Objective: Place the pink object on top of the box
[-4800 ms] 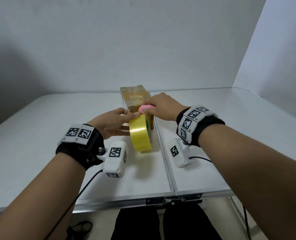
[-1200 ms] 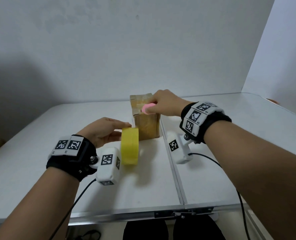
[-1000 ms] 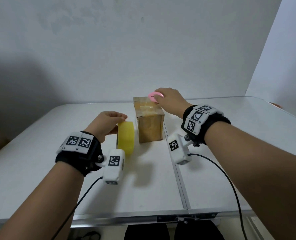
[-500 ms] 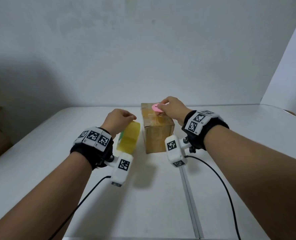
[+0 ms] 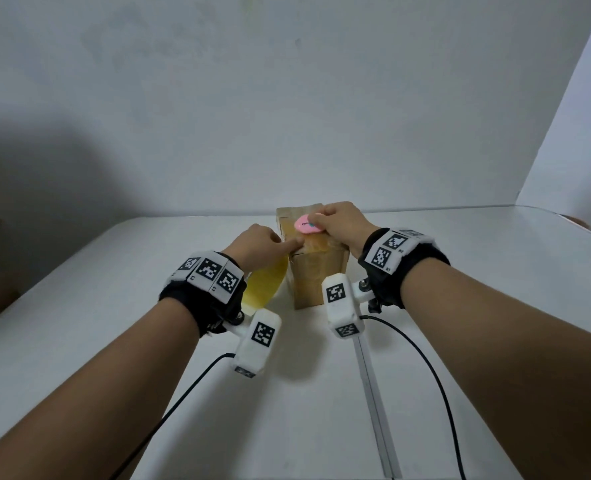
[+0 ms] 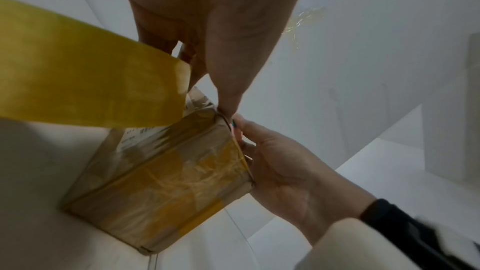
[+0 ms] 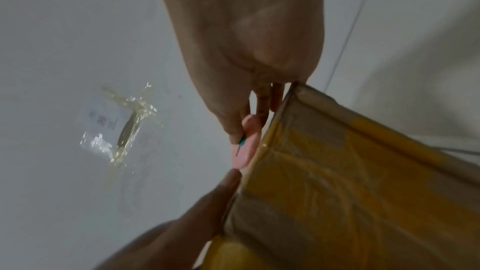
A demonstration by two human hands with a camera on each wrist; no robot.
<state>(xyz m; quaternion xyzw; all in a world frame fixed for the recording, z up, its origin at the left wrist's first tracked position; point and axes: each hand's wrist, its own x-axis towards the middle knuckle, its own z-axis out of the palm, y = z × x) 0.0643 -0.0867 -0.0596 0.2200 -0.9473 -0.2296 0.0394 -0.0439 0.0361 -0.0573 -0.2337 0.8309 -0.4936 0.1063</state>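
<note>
— Left hand [image 5: 257, 245]: gripping yellow tape roll [image 5: 264, 284], fingertip pressed to box [image 5: 316, 275] top edge, mid-desk [image 5: 79, 341]
— Right hand [image 5: 339, 221]: pinching pink cutter [image 5: 307, 224] flat atop box

The brown cardboard box [image 5: 316, 268] carries yellowish tape bands. A pink oval cutter [image 5: 307, 224] bears a small teal mark. The tape roll [image 5: 264, 284] is translucent yellow. Black-and-white square-patterned markers [image 5: 214, 273] cover black wristbands. The table [image 5: 79, 341] is white.
</note>
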